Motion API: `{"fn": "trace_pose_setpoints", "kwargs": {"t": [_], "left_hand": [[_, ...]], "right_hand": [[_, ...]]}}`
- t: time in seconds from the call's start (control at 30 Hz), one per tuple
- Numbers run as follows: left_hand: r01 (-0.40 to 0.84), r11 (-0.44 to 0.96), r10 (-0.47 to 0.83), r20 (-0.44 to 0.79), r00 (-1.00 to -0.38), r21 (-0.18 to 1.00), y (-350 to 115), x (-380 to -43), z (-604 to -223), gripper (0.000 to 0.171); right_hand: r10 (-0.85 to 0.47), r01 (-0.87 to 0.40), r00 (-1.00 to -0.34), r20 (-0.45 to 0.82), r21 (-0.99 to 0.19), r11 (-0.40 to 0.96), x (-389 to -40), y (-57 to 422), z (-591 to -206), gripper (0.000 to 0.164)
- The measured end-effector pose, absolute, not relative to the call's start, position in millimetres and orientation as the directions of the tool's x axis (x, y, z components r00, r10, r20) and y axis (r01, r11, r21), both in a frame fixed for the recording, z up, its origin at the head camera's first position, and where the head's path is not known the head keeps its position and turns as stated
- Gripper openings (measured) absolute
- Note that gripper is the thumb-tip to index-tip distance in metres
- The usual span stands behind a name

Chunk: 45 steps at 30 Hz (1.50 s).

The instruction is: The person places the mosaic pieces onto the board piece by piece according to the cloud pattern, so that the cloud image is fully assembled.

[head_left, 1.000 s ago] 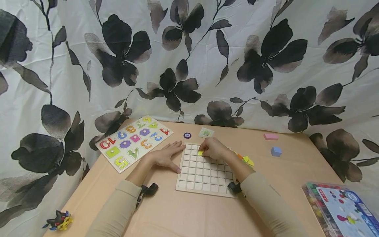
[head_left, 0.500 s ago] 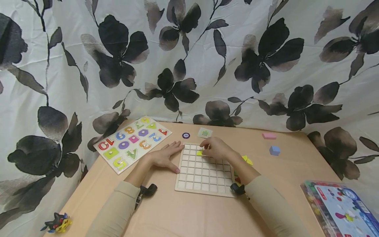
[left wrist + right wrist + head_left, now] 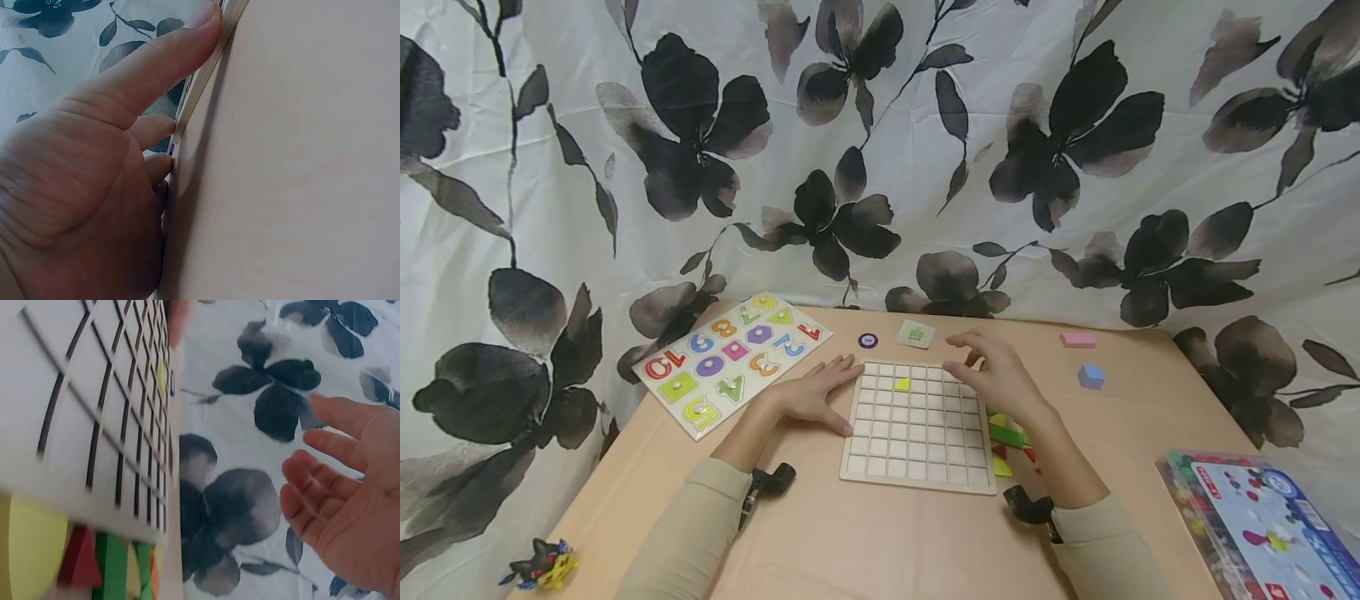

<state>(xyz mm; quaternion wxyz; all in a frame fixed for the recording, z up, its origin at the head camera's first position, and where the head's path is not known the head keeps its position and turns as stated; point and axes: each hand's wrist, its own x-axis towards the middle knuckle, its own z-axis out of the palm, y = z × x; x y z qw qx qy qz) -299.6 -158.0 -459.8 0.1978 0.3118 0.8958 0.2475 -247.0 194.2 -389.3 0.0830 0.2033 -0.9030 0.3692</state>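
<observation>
Right hand [image 3: 1000, 379]: fingers loosely bent, thumb and index apart, nothing between them; released. It hangs over the upper right part of the wooden grid board [image 3: 917, 450], and the right wrist view shows it clear of the surface. Left hand [image 3: 808, 396]: fingers spread and mostly straight, grasping nothing; thumb touches the board's left edge, fingertips by its upper left corner.

Board lies flat on the table [image 3: 880, 550], between the hands. One yellow piece [image 3: 902, 384] sits on it, second row from the far edge, third column from the left. Loose blocks lie just beside the board's right edge, near the right forearm: a green block [image 3: 1007, 435], a yellow block [image 3: 1002, 467] and a red block [image 3: 1030, 455], partly hidden.

Beyond the far edge: round dark token [image 3: 868, 340], small square card [image 3: 916, 334] with a green print. Left: number-and-shape puzzle [image 3: 730, 358], tilted. Right, well apart from the board: pink block [image 3: 1078, 340], blue cube [image 3: 1091, 377]. Near right corner: clear plastic box [image 3: 1262, 525] with a blue printed cover. Near left corner: black-and-yellow toy figure [image 3: 542, 567]. Floral curtain [image 3: 850, 125] behind.
</observation>
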Motion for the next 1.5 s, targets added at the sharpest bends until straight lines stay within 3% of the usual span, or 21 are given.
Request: {"fn": "trace_pose_setpoints", "kwargs": {"t": [0.37, 0.9, 1.13, 1.5], "left_hand": [[0.471, 0.682, 0.66, -0.194, -0.725, 0.559, -158.0, -301.6, -460.7, 0.119], [0.46, 0.682, 0.658, -0.202, -0.725, 0.569, -157.2, -300.6, -458.5, 0.119], [0.469, 0.681, 0.663, -0.202, -0.721, 0.562, -157.3, -301.6, -460.0, 0.119], [0.468, 0.686, 0.659, -0.203, -0.724, 0.558, -158.1, -301.6, -460.0, 0.119]], "right_hand": [[-0.191, -0.336, -0.94, 0.284, -0.656, 0.676, -256.6, 239.5, -397.6, 0.044], [-0.088, 0.019, -0.99, -0.114, -0.709, 0.705, -270.5, 269.7, -431.1, 0.041], [-0.145, -0.039, -0.984, -0.1, -0.68, 0.732, -274.1, 269.1, -445.6, 0.032], [-0.121, -0.021, -0.986, -0.111, -0.645, 0.764, -274.5, 265.6, -450.2, 0.021]]}}
